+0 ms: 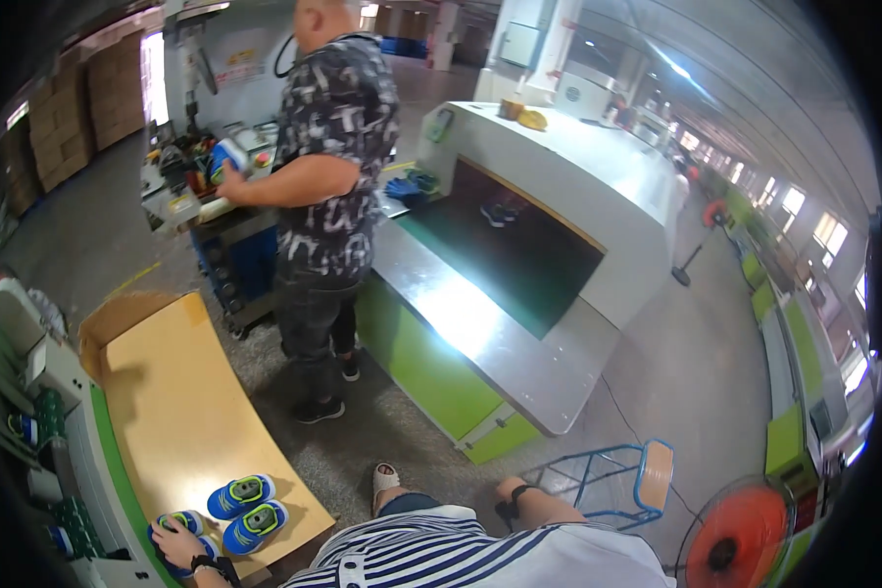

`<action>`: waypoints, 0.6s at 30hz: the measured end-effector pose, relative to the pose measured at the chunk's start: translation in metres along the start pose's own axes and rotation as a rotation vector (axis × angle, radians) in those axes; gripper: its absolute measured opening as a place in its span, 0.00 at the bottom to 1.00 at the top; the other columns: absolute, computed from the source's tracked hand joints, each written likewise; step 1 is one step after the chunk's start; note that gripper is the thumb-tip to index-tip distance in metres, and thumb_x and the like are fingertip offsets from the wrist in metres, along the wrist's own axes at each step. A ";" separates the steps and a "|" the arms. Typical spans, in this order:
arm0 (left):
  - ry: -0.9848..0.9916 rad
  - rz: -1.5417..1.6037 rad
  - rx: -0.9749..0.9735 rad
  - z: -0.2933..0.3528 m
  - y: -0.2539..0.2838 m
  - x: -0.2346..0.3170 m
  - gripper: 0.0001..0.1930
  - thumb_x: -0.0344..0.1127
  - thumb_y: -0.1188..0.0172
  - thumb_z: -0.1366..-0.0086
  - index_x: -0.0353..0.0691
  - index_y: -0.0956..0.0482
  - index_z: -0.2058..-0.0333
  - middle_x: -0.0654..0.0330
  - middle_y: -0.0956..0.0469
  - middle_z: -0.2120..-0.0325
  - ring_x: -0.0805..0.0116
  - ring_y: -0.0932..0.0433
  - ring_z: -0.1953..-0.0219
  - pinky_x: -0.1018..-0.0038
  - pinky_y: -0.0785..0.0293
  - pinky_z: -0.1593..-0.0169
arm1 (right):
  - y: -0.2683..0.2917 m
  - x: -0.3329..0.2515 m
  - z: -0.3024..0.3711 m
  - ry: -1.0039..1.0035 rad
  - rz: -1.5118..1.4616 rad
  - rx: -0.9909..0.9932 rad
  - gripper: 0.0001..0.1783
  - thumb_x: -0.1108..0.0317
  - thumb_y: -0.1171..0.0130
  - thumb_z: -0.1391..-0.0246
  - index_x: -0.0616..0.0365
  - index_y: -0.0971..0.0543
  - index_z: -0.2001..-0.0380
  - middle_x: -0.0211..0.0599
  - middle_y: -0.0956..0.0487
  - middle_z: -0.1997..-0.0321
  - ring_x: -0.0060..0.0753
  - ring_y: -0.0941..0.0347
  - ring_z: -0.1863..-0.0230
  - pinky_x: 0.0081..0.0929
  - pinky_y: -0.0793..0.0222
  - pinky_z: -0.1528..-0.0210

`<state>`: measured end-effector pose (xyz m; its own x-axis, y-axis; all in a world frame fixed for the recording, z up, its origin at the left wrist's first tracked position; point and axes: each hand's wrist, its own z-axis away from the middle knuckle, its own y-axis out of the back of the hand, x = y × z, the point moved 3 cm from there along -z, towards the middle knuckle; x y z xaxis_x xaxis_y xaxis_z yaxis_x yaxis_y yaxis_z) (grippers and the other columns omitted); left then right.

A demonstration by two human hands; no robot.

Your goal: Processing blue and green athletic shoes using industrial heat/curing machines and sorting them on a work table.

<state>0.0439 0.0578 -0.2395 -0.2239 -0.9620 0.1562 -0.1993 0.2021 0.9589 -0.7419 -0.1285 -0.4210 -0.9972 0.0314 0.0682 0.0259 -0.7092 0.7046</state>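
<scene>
At the lower left, my left hand (174, 545) is closed over a blue sneaker (188, 519) with lime trim, low on the tan board table. Its fingers wrap the upper, partly hiding it. Close to its right stand two more blue sneakers, one farther (227, 502) and one nearer (242, 537), side by side with grey forms inside. My right hand (508, 488) hangs low beside my body, a dark band at its wrist, near a blue-framed stool (586, 482). Its fingers are too small and turned away to read.
A co-worker (333, 167) stands ahead, holding a blue and white shoe (227, 160) at a machine. The tan table (167, 392) runs along the left, beside a green-edged conveyor machine (103, 441). A white tunnel machine (568, 176) with metal bench (441, 294) stands ahead; an orange fan (740, 534) lower right.
</scene>
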 end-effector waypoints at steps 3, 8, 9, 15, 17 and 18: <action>-0.015 -0.013 0.007 0.005 0.025 0.012 0.28 0.59 0.58 0.27 0.47 0.33 0.39 0.56 0.27 0.48 0.50 0.24 0.50 0.54 0.26 0.54 | -0.021 0.000 0.054 -0.013 -0.156 -0.109 0.19 0.57 0.45 0.46 0.57 0.16 0.58 0.51 0.17 0.53 0.52 0.21 0.51 0.42 0.25 0.50; -0.011 -0.025 0.004 0.014 0.056 0.016 0.29 0.60 0.59 0.27 0.48 0.33 0.38 0.56 0.27 0.48 0.50 0.24 0.49 0.54 0.26 0.54 | 0.013 -0.006 0.072 0.350 -0.060 -0.107 0.18 0.57 0.44 0.49 0.60 0.15 0.63 0.50 0.16 0.60 0.52 0.19 0.56 0.45 0.25 0.54; -0.015 -0.026 -0.007 0.013 0.064 0.017 0.28 0.60 0.59 0.27 0.48 0.33 0.38 0.56 0.27 0.48 0.50 0.24 0.49 0.54 0.26 0.54 | 0.029 -0.010 0.080 0.290 -0.224 -0.068 0.18 0.56 0.42 0.50 0.58 0.15 0.65 0.48 0.16 0.65 0.50 0.19 0.62 0.44 0.25 0.58; -0.033 -0.022 -0.033 0.034 0.140 0.044 0.28 0.59 0.59 0.27 0.48 0.34 0.38 0.54 0.28 0.48 0.50 0.24 0.50 0.52 0.25 0.55 | 0.134 -0.022 0.149 0.160 -0.574 -0.001 0.19 0.56 0.41 0.48 0.59 0.17 0.60 0.49 0.16 0.64 0.51 0.19 0.60 0.44 0.25 0.56; -0.002 -0.056 -0.064 0.040 0.159 0.053 0.27 0.58 0.59 0.26 0.48 0.34 0.38 0.54 0.28 0.48 0.50 0.24 0.50 0.53 0.25 0.54 | 0.146 -0.022 0.153 0.222 -0.565 0.071 0.19 0.56 0.41 0.48 0.59 0.17 0.60 0.48 0.16 0.64 0.50 0.19 0.60 0.44 0.25 0.56; -0.009 -0.056 -0.052 0.044 0.168 0.057 0.27 0.57 0.59 0.26 0.48 0.34 0.38 0.54 0.28 0.49 0.51 0.24 0.50 0.53 0.26 0.54 | 0.149 -0.022 0.158 0.244 -0.525 0.059 0.18 0.56 0.41 0.48 0.58 0.17 0.61 0.47 0.16 0.64 0.49 0.19 0.60 0.44 0.25 0.56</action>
<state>-0.0443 0.0447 -0.0800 -0.2219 -0.9700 0.0998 -0.1625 0.1377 0.9771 -0.7045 -0.1242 -0.2059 -0.8647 0.2005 -0.4605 -0.4797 -0.6016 0.6388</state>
